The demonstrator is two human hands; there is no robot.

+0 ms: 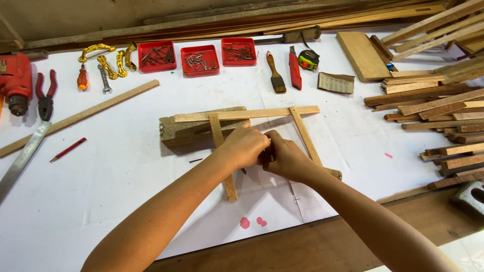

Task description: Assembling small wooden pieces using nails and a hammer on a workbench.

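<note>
Wood strips make a small frame (pixel 247 115) at mid surface (pixel 126 191), its top rail resting on a rough block (pixel 174 132) (prob. to lift that end and keep it steady). Left hand (pixel 245 146) and right hand (pixel 286 158) meet between the two uprights, fingers curled shut round something small; a dark tip pokes out below the left hand, but can't tell what it is. Both wrists lie low over the frame, pinning it against the white sheet. Three red trays (pixel 199 59) of nails sit in a row at the back w/ brush (pixel 276 74), knife (pixel 295 70) and tape (pixel 308 59) beside them, all within reach. Pliers (pixel 45 98) and drill (pixel 15 80) lie far left, strip stock (pixel 443 116) piled right.
</note>
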